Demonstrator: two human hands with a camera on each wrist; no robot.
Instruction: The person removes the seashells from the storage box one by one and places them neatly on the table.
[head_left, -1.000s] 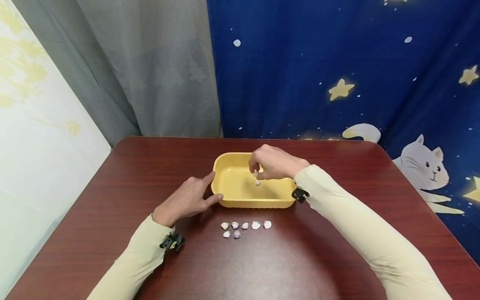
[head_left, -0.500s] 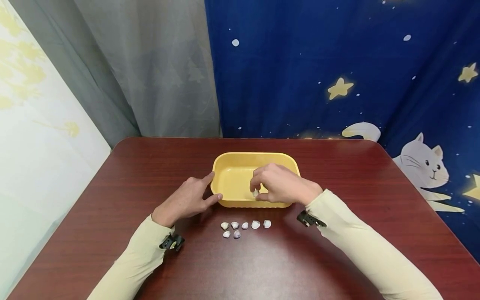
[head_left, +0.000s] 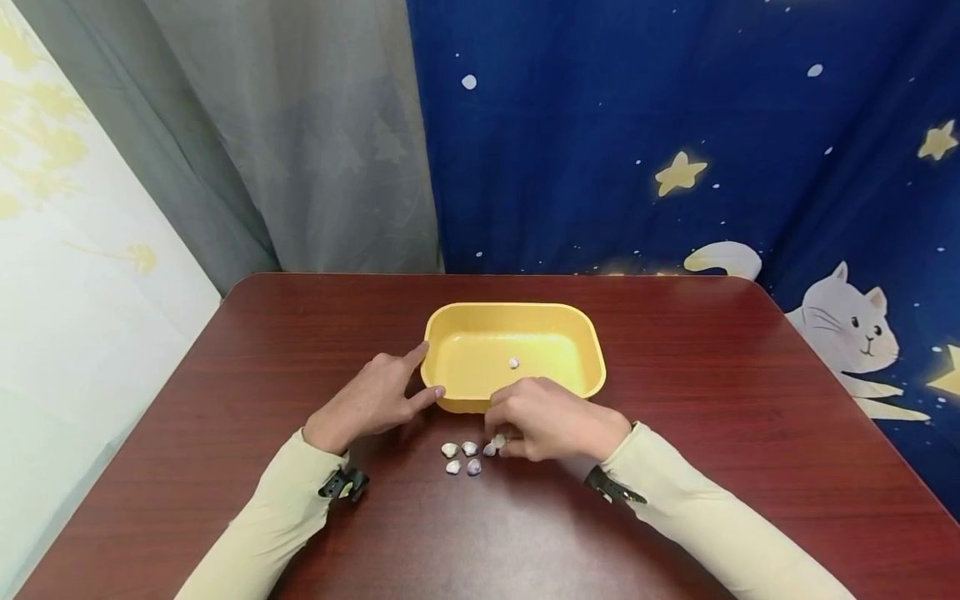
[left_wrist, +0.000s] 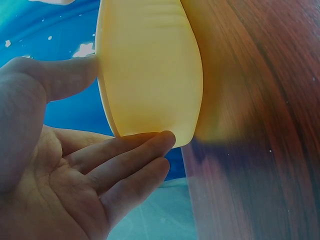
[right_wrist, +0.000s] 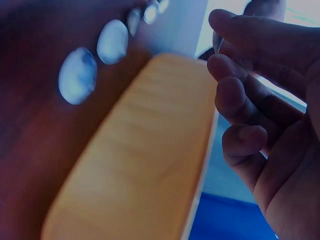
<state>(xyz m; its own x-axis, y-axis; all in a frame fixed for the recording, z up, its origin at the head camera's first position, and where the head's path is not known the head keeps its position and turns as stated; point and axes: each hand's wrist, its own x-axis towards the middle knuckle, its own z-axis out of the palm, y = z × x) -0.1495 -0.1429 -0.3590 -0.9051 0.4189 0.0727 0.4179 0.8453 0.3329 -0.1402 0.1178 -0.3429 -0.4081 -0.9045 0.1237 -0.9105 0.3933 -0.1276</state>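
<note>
A yellow plastic tub point(head_left: 465, 405) stands on the table, with one small white seashell point(head_left: 513, 363) inside. My left hand point(head_left: 377, 394) touches its left end, thumb and index finger at the rim; in the left wrist view the fairly straight fingers point(left_wrist: 145, 150) lie against the outer wall. In front of the tub, my right hand point(head_left: 551, 419) pinches a pale seashell point(head_left: 499, 439) between thumb and fingertips, seen edge-on in the right wrist view. It is low beside a row of seashells point(head_left: 470, 449). Two more shells point(right_wrist: 78, 76) of the row are hidden by this hand in the head view.
Two shells, among them a purplish shell point(head_left: 474, 467), form a shorter second row nearer me. The dark red wooden table point(head_left: 315, 317) ends at curtains behind: a grey curtain point(head_left: 337, 125) and a blue starry curtain point(head_left: 562, 167).
My right hand has moved from inside the tub over its front rim, toward me, carrying the pinched shell down to the table rows. The left hand has stayed on the tub.
</note>
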